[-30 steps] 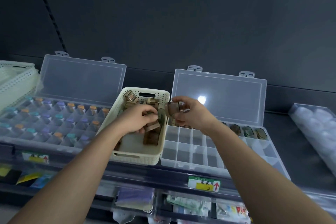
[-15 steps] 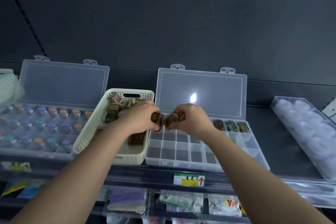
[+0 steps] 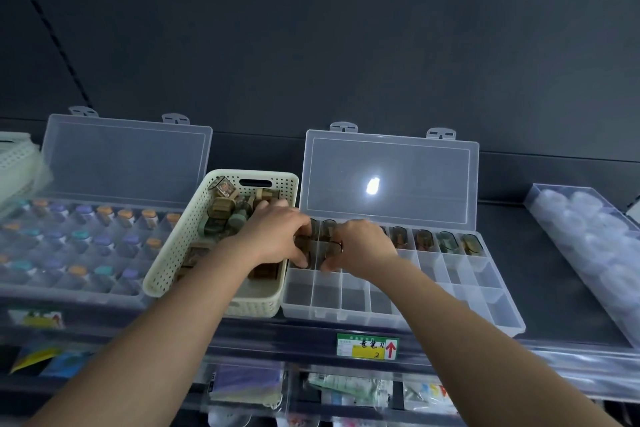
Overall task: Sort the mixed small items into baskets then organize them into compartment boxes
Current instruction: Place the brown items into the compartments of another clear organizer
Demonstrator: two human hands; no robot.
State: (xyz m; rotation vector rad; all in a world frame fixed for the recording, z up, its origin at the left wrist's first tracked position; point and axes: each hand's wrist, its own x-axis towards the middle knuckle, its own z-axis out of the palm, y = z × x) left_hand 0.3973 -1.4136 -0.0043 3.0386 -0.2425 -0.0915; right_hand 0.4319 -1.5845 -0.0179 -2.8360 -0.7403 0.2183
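Note:
A cream perforated basket (image 3: 173, 260) holds several small brown and green pieces (image 3: 225, 208). To its right lies a clear compartment box (image 3: 485, 284) with its lid (image 3: 415, 156) standing open. The box's back row holds several brown capsule-like pieces (image 3: 424, 240). My left hand (image 3: 277, 236) and my right hand (image 3: 360, 246) meet over the box's left compartments. Each hand pinches a small brown piece (image 3: 301, 246) low in a compartment of the second row. The fingers hide most of both pieces.
A second open clear box (image 3: 86, 243) at the left holds rows of small vials with orange, purple and teal caps. A clear container of white round items (image 3: 588, 236) sits at the right. A shelf edge with a price label (image 3: 367, 346) runs below.
Both hands have moved down from above the basket's edge into the box's left compartments, still holding the brown pieces. The view has shifted slightly.

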